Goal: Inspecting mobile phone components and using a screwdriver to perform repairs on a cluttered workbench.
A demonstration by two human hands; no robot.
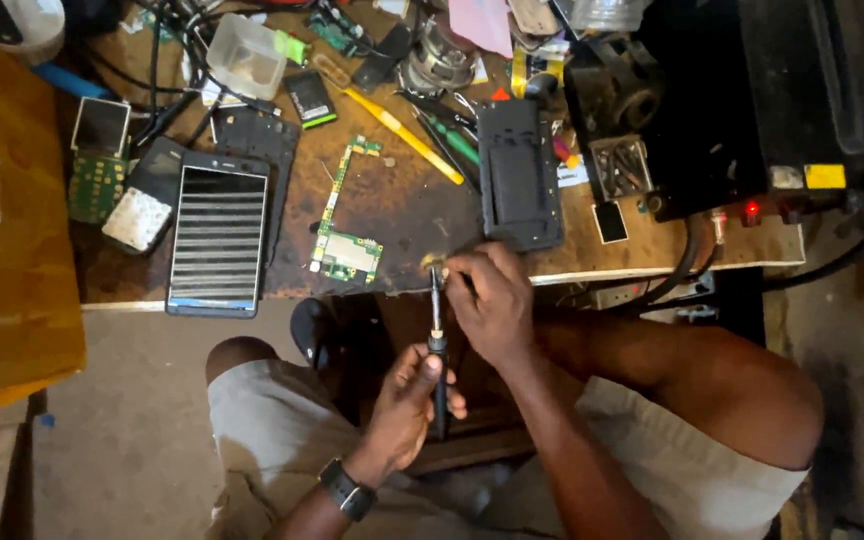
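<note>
Black-handled tool held upright in two hands at the table's near edge.

Black slim tool (437,345) stands with its long axis vertical, tip up at the table (402,215) edge; the left hand (402,410) has its fingers wrapped round the lower handle, while the right hand (492,300), nearer the tip, pinches a small brassy bit (432,262) there. One green circuit board (344,250) lies just left; one striped-screen phone (217,235) farther left.

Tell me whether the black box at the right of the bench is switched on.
Probably on: a small red light glows on the front of the black box. No switch position is visible.
</note>
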